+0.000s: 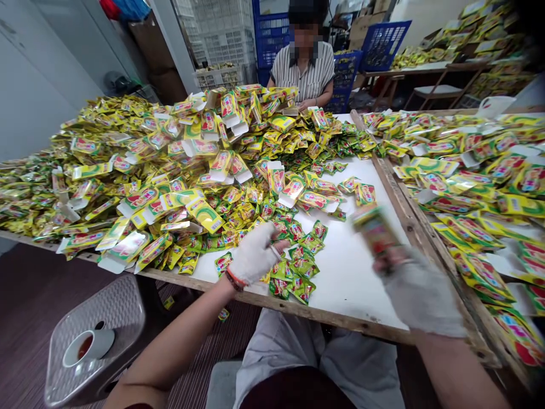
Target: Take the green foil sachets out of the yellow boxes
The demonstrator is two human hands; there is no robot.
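Note:
My left hand, in a white fingerless glove with an orange band at the wrist, reaches over the near edge of the pile. Its fingers are apart, beside a cluster of small green sachets; no held thing shows in it. My right hand, gloved the same way and blurred by motion, is closed round a small printed carton above the white tabletop. The carton is smeared, green and yellow with red. Left of my hands lies a large heap of sachets and yellow cartons, several with open flaps.
A wooden strip divides the table from a section piled with yellow cartons. Across the heap sits a person in a striped shirt. At lower left, a grey stool holds a white cup. Blue crates stand behind.

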